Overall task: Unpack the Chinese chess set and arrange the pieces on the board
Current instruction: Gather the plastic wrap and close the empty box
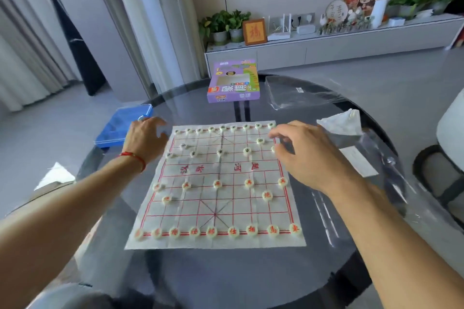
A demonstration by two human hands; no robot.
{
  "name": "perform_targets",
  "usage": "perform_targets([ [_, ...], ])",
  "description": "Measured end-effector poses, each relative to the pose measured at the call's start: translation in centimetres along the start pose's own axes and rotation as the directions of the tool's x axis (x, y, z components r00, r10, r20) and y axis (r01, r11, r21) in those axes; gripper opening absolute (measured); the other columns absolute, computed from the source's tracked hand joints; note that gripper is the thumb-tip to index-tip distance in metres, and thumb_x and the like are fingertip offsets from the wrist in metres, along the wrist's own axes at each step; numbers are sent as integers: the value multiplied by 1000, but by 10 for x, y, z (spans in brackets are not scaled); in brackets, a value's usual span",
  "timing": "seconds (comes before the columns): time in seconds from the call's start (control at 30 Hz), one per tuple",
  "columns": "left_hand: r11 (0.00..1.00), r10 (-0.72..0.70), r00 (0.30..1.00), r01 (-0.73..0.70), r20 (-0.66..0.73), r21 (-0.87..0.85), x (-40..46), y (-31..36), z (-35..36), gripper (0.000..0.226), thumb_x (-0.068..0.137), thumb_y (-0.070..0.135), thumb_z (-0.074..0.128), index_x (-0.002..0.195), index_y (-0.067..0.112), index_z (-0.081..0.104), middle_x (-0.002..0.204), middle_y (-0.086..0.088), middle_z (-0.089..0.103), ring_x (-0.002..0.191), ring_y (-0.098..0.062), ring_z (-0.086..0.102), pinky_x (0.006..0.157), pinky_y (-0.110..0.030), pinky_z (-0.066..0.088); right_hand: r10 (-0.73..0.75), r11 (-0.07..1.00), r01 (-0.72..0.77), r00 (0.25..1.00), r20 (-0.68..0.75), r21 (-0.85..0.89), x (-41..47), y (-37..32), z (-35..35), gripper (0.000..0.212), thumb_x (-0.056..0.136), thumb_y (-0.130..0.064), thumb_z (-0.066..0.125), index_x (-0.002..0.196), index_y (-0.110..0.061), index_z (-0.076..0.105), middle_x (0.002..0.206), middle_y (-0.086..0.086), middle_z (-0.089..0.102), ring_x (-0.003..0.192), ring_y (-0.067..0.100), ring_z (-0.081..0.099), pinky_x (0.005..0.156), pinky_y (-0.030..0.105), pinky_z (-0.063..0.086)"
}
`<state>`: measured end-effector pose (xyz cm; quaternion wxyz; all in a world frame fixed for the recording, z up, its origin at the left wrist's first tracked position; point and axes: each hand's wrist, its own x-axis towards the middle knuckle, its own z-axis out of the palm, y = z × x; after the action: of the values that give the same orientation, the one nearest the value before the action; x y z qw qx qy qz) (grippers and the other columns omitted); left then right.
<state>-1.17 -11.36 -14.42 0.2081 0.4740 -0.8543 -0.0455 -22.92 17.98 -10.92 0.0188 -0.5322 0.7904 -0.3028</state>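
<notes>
At the far left of the round glass tabletop [251,271] lies a blue plastic case [120,125], and the left hand [144,137] hovers just beside it at the far left corner of the board [216,211]. Its grip is loose, fingers half curled with nothing in them.

The board is a thin sheet printed with red lines, spread flat but creased. It looks light and limp, so a careless nudge could drag it and shift everything on it; pressing an edge down would be safer than lifting it. The red pieces [233,231] fill the near row, with more across the near half. The dark-marked pieces [247,150] line the far edge and the rows beyond the river.

They are small, pale, smooth discs, probably hard, light and apt to slide, best pinched by the rim between thumb and finger.

The right hand [308,155] is over the far right corner, fingertips drawn narrow beside a piece at the right edge; whether it pinches that piece I cannot tell.

Beyond the board lies the purple box [232,83].
</notes>
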Motion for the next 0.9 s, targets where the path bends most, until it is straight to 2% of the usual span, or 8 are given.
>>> perform_targets([
  [0.13, 928, -308, 949, 284, 66, 242, 32, -88, 3, 66, 83, 58, 58, 127, 8, 59, 123, -25, 57, 115, -45, 49, 98, -50, 44, -72, 997, 72, 996, 54, 4, 15, -25, 22, 30, 101, -21, 52, 127, -25, 66, 133, -7, 60, 115, 14, 58, 94, 34, 51],
  [0.3, 865, -486, 864, 454, 132, 214, 39, -114, 18, 89, 82, 79, 50, 145, 20, 30, 144, -26, 37, 140, -46, 26, 110, -61, 32, -131, 991, 135, 986, 106, -23, 24, -36, 45, 28, 101, -22, 52, 124, -27, 66, 130, -11, 60, 116, 11, 57, 96, 37, 52],
  [0.4, 855, -500, 860, 471, 104, 214, 50, -115, 21, 98, 75, 85, 51, 142, 17, 29, 137, -25, 44, 130, -47, 37, 103, -56, 39, -161, 986, 165, 979, 122, -21, 25, -39, 55, 26, 100, -21, 52, 120, -29, 68, 123, -12, 61, 111, 12, 58, 94, 39, 53],
  [0.5, 860, -502, 860, 485, 92, 159, 58, -113, 15, 103, 66, 78, 68, 136, 12, 33, 126, -22, 44, 116, -42, 45, 91, -49, 44, -172, 983, 179, 974, 145, -31, 24, -42, 60, 26, 101, -23, 52, 120, -31, 67, 122, -14, 61, 110, 11, 58, 92, 36, 53],
  [0.63, 841, -535, 811, 482, 239, 247, 59, -113, 1, 109, 59, 79, 69, 141, 17, 31, 126, -18, 51, 115, -38, 50, 96, -43, 41, -197, 979, 204, 969, 147, -32, 25, -48, 63, 26, 102, -24, 50, 121, -30, 68, 122, -15, 61, 106, 9, 59, 91, 34, 53],
  [0.73, 833, -550, 795, 501, 257, 234, 51, -112, -10, 109, 45, 76, 66, 133, 17, 37, 109, -14, 56, 101, -35, 55, 93, -42, 48, -226, 973, 231, 965, 133, -25, 25, -55, 65, 26, 102, -22, 51, 120, -27, 69, 120, -12, 62, 104, 10, 60, 89, 34, 54],
  [0.83, 851, -511, 848, 477, 139, 218, 32, -100, -32, 103, 47, 72, 66, 129, 15, 40, 98, -13, 52, 96, -33, 50, 84, -40, 46, -230, 973, 227, 967, 112, 35, 23, -65, 68, 25, 101, -21, 53, 120, -25, 70, 119, -11, 64, 103, 9, 60, 90, 31, 53],
  [0.9, 917, -389, 919, 379, 65, 122, 15, -81, -48, 103, 54, 70, 73, 135, 16, 38, 101, -11, 46, 98, -31, 43, 84, -41, 45, -198, 969, 179, 975, 102, 173, 21, -73, 69, 25, 101, -23, 55, 121, -26, 69, 117, -12, 66, 100, 6, 62, 86, 24, 52],
])
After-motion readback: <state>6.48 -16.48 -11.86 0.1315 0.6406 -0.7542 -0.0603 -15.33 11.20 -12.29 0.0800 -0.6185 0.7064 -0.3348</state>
